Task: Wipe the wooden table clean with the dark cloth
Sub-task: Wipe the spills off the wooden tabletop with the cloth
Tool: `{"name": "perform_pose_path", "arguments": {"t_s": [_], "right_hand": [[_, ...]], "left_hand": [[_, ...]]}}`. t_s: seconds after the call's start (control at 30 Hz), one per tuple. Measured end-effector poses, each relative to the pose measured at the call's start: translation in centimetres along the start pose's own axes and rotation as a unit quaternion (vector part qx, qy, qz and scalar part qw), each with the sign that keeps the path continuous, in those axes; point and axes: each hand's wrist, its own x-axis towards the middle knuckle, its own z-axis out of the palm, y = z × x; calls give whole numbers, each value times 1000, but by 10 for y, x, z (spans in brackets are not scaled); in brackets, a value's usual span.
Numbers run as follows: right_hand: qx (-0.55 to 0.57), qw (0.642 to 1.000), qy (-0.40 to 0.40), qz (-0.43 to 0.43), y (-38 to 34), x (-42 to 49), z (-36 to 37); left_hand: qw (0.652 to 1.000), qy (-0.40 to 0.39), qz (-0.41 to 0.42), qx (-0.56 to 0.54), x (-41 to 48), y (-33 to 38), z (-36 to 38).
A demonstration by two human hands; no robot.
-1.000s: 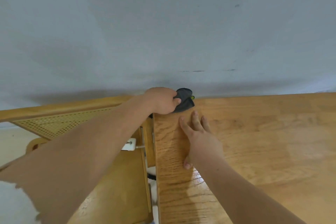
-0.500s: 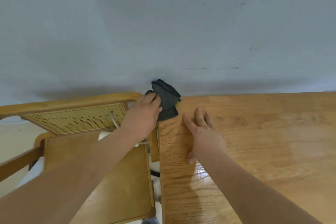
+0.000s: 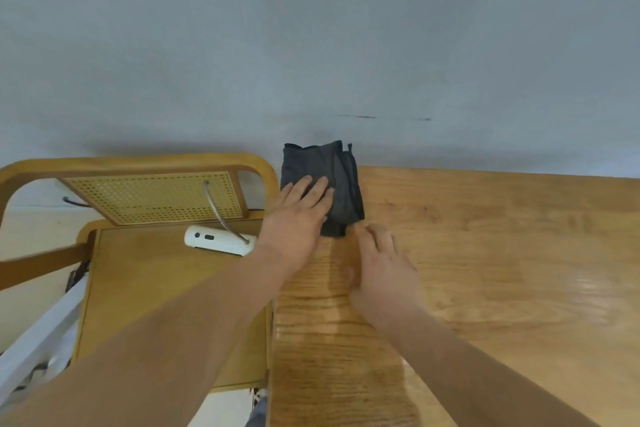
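dark grey and folded into a thick, creased pad, the dark cloth [image 3: 343, 180] lies at the far left corner of the tabletop [image 3: 485, 253], its far edge pushed up against the wall [image 3: 311, 45]. your left hand [image 3: 298, 218] lies flat on it, fingers straight and spread over its near left part, pressing rather than gripping. your right hand [image 3: 384, 267] rests on the wood just beside the cloth's near edge; it is blurred, but the fingers look loose and hold nothing. this reads as the start of a wiping stroke out of the corner. the next move likely calls for steady downward pressure while you draw the cloth along the wood, keeping the folds from bunching, and your right hand must clear the path or brace elsewhere. the wood nearer you shows glossy patches; damp or mere glare, you cannot tell.
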Motion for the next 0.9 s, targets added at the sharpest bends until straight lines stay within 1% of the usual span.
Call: {"name": "perform_pose_path", "arguments": {"t_s": [0.1, 0.23, 0.3, 0.37, 0.43, 0.47, 0.5, 0.53, 0.57, 0.63, 0.67, 0.7, 0.73, 0.77, 0.83, 0.9], "right_hand": [[55, 998, 12, -7, 33, -6, -12], [68, 998, -9, -12, 76, -23, -31], [56, 997, -45, 0, 101, -40, -38], [47, 995, -85, -1, 126, -54, -45], [44, 992, -121, -6, 147, -63, -52], [40, 990, -132, -9, 155, -65, -56], [34, 990, -138, -11, 160, -66, -59], [27, 990, -140, -12, 163, -66, -62], [23, 990, -140, -15, 166, -64, -64], [10, 990, -142, -17, 164, -56, -66], [2, 990, -142, -20, 161, -51, -65], [-9, 990, -140, -25, 156, -44, -64], [-25, 990, -135, -30, 151, -38, -62], [-45, 990, -130, -35, 145, -30, -61], [-77, 989, -125, -28, 134, -12, -60], [-89, 989, -119, -2, 124, 11, -63]], "left_hand": [[1000, 9, 8, 5, -40, 44, 17], [1000, 4, 5, -6, -83, 126, 37], [999, -34, 38, -3, -103, 174, 49], [992, -68, 102, 24, -121, 206, 59], [984, -69, 158, 50, -123, 206, 57], [982, -71, 166, 61, -121, 199, 52], [982, -78, 155, 73, -116, 189, 45], [985, -85, 124, 83, -112, 177, 38], [990, -90, 72, 83, -107, 166, 32], [991, -73, -99, 47, -99, 149, 21], [982, -55, -180, 26, -96, 145, 18], [971, -40, -235, 13, -95, 145, 17], [965, -35, -259, 7, -96, 147, 18], [965, -40, -258, 8, -100, 150, 19], [972, -60, -226, 25, -108, 149, 19], [977, -84, -188, 60, -109, 134, 14]]}}
